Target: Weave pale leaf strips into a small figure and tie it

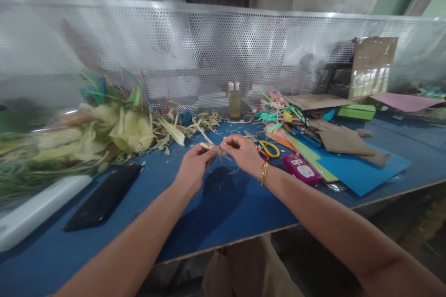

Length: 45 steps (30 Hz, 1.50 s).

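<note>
Above the blue table, my left hand is closed in a pinch on a pale strip of what looks like dried corn husk. Close beside it, my right hand, with a gold bracelet at the wrist, pinches a thin fibre strand at the strip's end. Fingertips hide part of the strip, and the strand is blurred. Loose thin fibres hang below both hands. Just right of my right hand lie yellow-handled scissors and a red-handled tool, partly covered by the hand.
Pale husks heap at the left, near a black phone-like slab and a long white object. A bottle stands before the perforated metal screen. Rightward are a purple case, blue paper and cardboard.
</note>
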Tool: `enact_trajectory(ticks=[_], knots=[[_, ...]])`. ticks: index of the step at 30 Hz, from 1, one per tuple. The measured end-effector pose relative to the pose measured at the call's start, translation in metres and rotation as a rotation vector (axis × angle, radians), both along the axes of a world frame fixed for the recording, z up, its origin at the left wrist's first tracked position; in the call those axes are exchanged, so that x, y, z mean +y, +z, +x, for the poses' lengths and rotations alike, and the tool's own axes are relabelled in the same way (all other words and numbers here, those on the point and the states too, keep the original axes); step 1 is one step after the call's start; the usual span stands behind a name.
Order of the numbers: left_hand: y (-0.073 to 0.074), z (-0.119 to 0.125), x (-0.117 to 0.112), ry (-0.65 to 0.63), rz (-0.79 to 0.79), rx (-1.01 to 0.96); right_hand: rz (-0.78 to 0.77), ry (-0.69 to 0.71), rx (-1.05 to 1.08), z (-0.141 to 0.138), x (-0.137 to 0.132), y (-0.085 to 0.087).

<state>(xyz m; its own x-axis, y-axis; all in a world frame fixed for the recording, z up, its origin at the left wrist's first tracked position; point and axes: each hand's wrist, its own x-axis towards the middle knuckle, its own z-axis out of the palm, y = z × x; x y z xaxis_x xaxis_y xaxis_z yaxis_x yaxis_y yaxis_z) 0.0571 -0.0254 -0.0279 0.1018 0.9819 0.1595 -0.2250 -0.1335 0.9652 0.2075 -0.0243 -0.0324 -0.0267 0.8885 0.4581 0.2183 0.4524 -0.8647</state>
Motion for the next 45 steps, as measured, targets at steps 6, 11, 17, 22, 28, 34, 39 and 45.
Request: enact_trajectory(ticks=[6, 11, 17, 22, 28, 34, 39, 45], knots=[[0.0, 0.001, -0.001, -0.006, -0.089, -0.07, 0.023, -0.01, -0.043, 0.0, 0.001, -0.001], [0.004, -0.002, -0.002, -0.072, -0.085, 0.075, 0.01, -0.044, -0.089, 0.001, 0.001, -0.001], [0.003, -0.011, 0.004, 0.017, -0.018, 0.175, 0.035, -0.114, -0.13, 0.017, 0.01, 0.004], [0.01, -0.021, 0.01, 0.232, -0.024, -0.012, -0.002, -0.503, -0.473, 0.066, 0.014, 0.03], [0.015, -0.02, 0.012, 0.296, -0.016, -0.186, -0.193, -0.374, -1.14, 0.077, 0.002, 0.04], [0.021, -0.02, 0.008, 0.229, 0.004, -0.276, -0.173, -0.067, -1.349, 0.068, 0.014, 0.033], [0.022, -0.021, 0.01, 0.304, 0.022, -0.337, -0.171, -0.13, -1.175, 0.105, 0.061, 0.081], [0.022, -0.022, 0.01, 0.326, -0.058, -0.338, -0.172, -0.51, -1.343, 0.112, 0.067, 0.111]])
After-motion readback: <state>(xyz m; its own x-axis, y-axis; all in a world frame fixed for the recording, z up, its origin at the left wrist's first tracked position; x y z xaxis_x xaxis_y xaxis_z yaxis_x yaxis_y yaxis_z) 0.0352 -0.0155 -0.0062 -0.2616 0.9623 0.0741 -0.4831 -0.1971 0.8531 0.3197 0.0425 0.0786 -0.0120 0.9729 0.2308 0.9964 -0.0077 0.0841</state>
